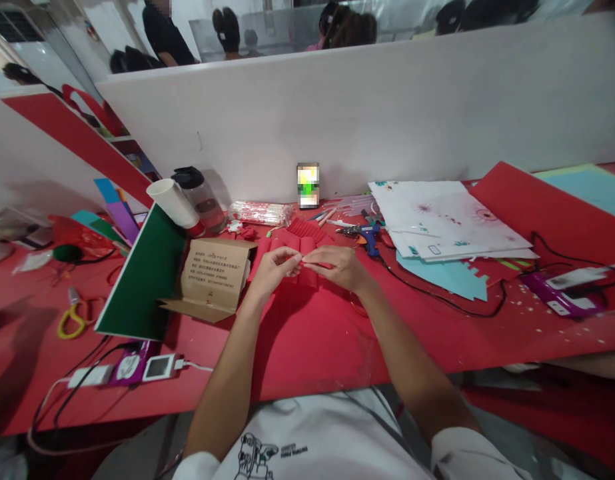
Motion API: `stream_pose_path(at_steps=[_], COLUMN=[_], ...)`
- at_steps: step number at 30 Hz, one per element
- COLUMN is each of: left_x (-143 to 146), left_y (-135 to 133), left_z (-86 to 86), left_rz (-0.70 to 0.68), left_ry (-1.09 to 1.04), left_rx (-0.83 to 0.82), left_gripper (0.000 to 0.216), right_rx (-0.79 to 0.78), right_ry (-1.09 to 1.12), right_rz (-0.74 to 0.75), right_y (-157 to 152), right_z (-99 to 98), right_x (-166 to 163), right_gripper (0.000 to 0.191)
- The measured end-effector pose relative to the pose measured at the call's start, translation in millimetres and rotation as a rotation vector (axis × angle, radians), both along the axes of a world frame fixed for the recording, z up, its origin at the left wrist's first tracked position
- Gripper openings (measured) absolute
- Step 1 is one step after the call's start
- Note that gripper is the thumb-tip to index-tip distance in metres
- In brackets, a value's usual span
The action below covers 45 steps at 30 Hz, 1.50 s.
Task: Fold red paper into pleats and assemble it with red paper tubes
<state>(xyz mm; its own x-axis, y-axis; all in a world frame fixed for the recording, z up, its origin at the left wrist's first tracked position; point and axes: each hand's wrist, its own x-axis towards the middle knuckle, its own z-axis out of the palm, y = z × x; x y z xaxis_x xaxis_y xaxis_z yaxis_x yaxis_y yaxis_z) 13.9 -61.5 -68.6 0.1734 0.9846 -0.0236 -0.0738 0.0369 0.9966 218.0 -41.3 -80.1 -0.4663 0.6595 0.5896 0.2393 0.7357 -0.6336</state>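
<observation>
My left hand point(278, 264) and my right hand point(338, 267) meet fingertip to fingertip above the red table. Both are closed in a pinch, and a tiny reddish bit seems to lie between the fingertips, too small to name. Just behind and beneath them are red folded or ridged pieces point(307, 230), partly hidden by the hands. A blue glue gun point(369, 237) lies to the right of my right hand, its black cord trailing rightward. An opened cardboard box point(212, 277) stands left of my left hand.
A green board point(142, 287) leans beside a white roll point(172, 203) and a bottle point(207, 200). Yellow-handled scissors point(72, 320) lie far left. A phone point(308, 185) stands against the white partition point(337, 120). White printed sheets point(447, 220) and a purple power strip point(562, 297) lie right.
</observation>
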Motion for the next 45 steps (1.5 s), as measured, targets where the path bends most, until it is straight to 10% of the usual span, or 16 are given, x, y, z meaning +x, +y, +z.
stream_pose_path(at_steps=[17,45], left_x=[1,4], left_y=[-2,-5], left_z=[-0.5,1.3], left_rz=[0.057,0.068], left_ry=[0.277,0.736], left_rx=[0.349,0.502], left_gripper=[0.031,0.016], right_rx=[-0.450,-0.440], right_ry=[0.303,0.163], right_rz=[-0.082,-0.008], right_y=[3,5], right_z=[7.1,5.8], right_x=[-8,-9], right_gripper=[0.022,0.018])
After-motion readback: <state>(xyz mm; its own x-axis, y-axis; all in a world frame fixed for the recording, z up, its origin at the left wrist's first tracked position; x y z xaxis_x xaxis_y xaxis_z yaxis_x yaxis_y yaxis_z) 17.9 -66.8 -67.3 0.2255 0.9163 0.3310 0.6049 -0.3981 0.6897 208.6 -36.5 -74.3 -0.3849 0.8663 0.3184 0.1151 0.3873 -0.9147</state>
